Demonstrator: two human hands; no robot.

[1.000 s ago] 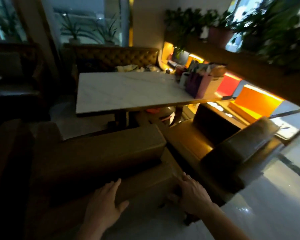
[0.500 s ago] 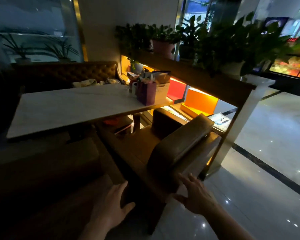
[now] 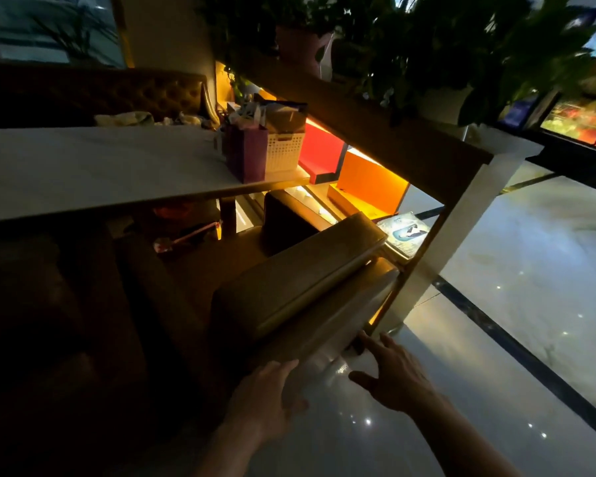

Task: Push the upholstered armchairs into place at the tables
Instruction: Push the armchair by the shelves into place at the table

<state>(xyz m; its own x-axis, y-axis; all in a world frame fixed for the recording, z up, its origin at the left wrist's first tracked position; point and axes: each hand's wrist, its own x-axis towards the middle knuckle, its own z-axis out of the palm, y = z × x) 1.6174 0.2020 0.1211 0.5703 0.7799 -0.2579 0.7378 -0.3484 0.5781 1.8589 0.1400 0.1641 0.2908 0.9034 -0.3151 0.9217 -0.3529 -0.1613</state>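
At the right end of the tabletop [image 3: 83, 166], seen from the head camera, the armchair [image 3: 300, 280] is sitting partly tucked, its backrest angled outward, so squaring it in looks left to do. Both hands, left [image 3: 265, 394] and right [image 3: 393, 370], are spreading open, fingertips meeting its back, gripping nothing.

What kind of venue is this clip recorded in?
Probably a restaurant or cafe seating area: a marble-look table with an upholstered armchair drawn up to it, a tufted booth bench opposite, and a planter divider alongside polished floor.
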